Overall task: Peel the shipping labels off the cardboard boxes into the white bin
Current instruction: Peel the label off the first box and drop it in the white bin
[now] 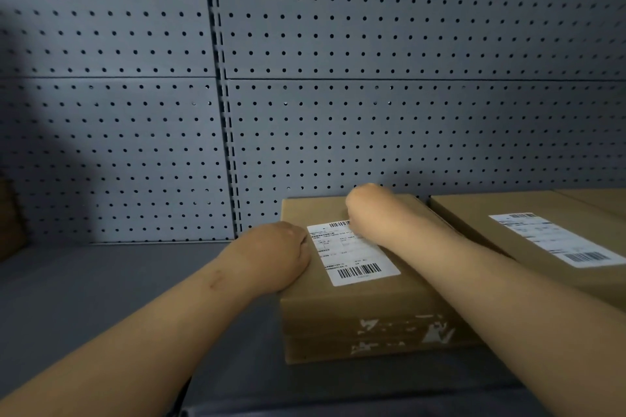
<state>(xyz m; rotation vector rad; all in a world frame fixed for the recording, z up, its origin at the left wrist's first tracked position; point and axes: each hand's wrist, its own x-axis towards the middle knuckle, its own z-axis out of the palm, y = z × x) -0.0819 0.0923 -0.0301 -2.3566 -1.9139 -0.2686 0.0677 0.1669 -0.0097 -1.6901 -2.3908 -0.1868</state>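
This looks like a stockroom or warehouse shelving bay. A grey perforated metal back panel (pixel 372 44) rises behind a dark grey shelf (pixel 118 281). In front of the panel stand cardboard boxes (pixel 355 315) bearing white barcoded shipping labels (pixel 352 254).

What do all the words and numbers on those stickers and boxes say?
Label on the near box: printed lines and two barcodes, all too small and blurred to read.
Label on the right box: text and barcodes, also too blurred to read.
Front of the near box: only torn white scraps, no words.
Nothing here can be read for sure.
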